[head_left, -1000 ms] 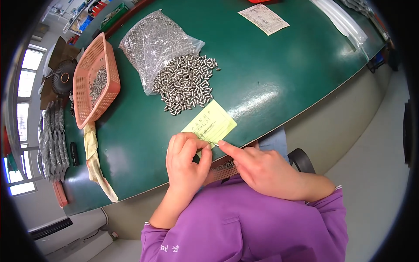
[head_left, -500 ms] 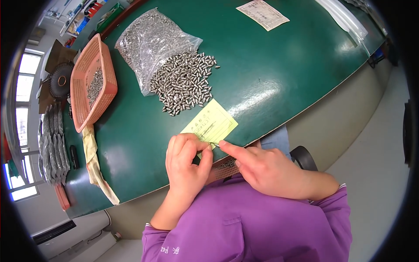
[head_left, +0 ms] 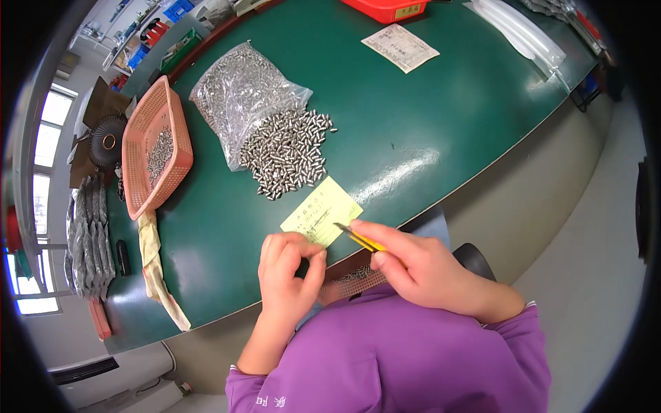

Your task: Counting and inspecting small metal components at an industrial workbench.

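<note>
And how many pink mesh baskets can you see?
2: one basket at the left of the green table, another basket below its near edge, partly hidden. More could be out of sight.

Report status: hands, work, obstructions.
Right hand gripping yellow utility knife, tip over yellow card. Left hand at card's near edge, grip unclear. Metal pieces heaped beyond card.

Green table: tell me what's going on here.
A person's right hand holds a slim yellow tool, its dark tip over the yellow card. The left hand has its fingers drawn together by the card's near edge; whether they pinch anything is unclear. Beyond, small metal pieces lie spilled from a clear bag onto the green table.
</note>
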